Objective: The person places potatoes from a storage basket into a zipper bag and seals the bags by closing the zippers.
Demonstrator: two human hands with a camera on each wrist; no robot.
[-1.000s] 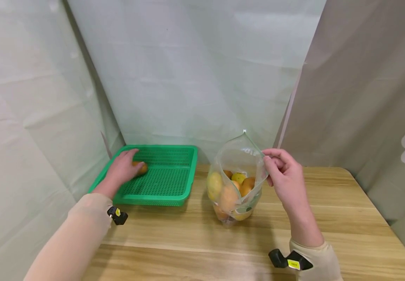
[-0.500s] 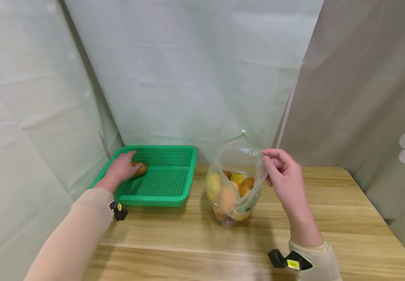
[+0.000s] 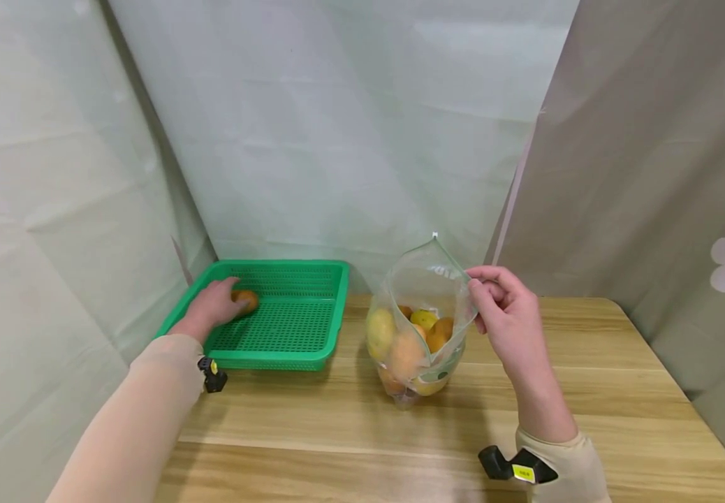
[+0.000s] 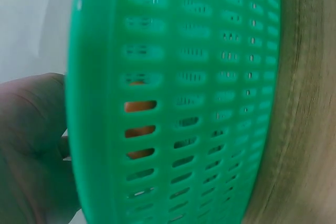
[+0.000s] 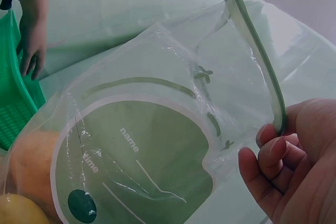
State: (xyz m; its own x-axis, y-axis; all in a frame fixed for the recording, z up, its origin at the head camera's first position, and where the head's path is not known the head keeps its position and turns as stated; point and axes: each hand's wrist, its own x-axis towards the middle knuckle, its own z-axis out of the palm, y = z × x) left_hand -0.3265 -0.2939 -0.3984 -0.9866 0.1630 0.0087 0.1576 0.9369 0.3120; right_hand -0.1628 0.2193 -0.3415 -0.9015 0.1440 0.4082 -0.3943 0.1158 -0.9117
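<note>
Inside the green basket point(image 3: 287, 363) at the left, my left hand point(image 3: 209, 304) holds an orange-coloured fruit point(image 3: 247, 302) at its left side, with fingers and thumb curved about it. In the left wrist view the hand point(image 4: 31, 145) is partly hidden by the basket wall, and orange shows through the slots. My right hand point(image 3: 510, 318) pinches the green zip edge of a clear zip-lock bag point(image 5: 252, 72) between thumb and fingers. The bag stands upright with its mouth spread, holding several yellow and orange fruits point(image 3: 441, 334). A green printed label point(image 5: 142, 156) is on it.
The basket and bag stand side by side on a wooden table point(image 3: 312, 433). Pale cloth point(image 3: 350, 140) hangs behind and at the left. A grey-brown cloth point(image 3: 639, 175) with a flower print hangs at the right. A black wrist camera point(image 3: 520, 467) sits on the right sleeve.
My left hand has come down lower about the fruit in the basket, its fingers drawn in closer. The right hand keeps its pinch on the bag's edge. The whole view has shifted slightly.
</note>
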